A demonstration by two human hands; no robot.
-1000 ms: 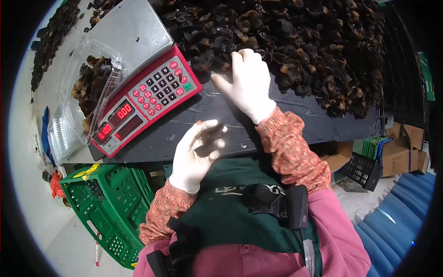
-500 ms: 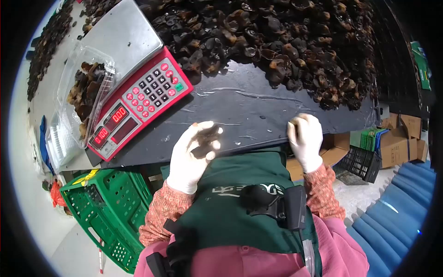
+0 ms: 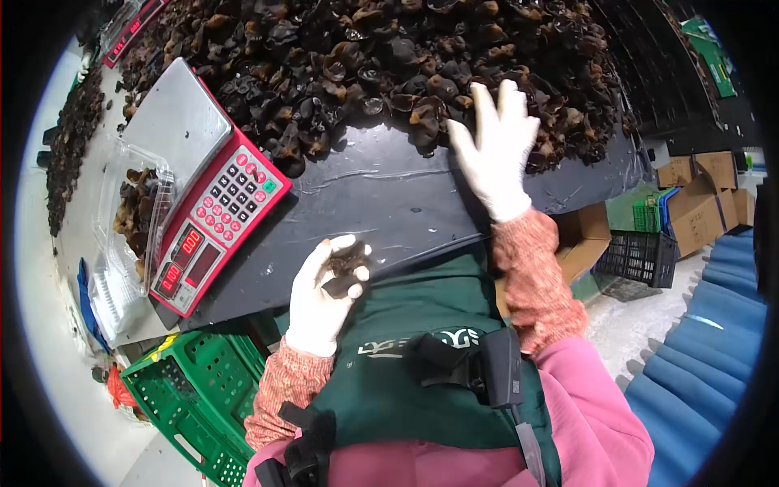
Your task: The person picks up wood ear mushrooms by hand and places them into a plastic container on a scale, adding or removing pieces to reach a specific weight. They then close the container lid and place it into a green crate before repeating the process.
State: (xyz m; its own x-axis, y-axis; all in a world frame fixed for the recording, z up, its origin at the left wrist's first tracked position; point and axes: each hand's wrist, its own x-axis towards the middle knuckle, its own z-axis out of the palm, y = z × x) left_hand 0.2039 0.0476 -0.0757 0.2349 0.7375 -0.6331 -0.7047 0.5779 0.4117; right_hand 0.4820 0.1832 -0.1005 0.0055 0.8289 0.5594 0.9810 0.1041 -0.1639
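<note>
A broad heap of dark brown wood ear mushrooms (image 3: pixel 349 73) covers the back of the black-covered table (image 3: pixel 365 178). My right hand (image 3: pixel 497 150), in a white glove, reaches over the heap's near edge with its fingers spread; I see nothing held in it. Close to the table's front edge, my gloved left hand (image 3: pixel 320 292) is curled around a few wood ear pieces (image 3: pixel 347 261). To the left sits a red digital scale (image 3: pixel 223 215) with a bare metal plate. Beside it, a clear plastic box (image 3: pixel 142 207) holds more wood ear.
Stacked clear trays (image 3: pixel 118 292) stand at the table's left end. A green crate (image 3: pixel 191 390) is below on the left. Cardboard boxes (image 3: pixel 702 203) and a black crate (image 3: pixel 641 258) lie on the right. Another scale (image 3: pixel 134 32) shows at the far left.
My right hand has gone from a closed shape near the table's front edge forward to the heap, and its fingers have opened. My left hand still holds its pieces. The view has shifted.
</note>
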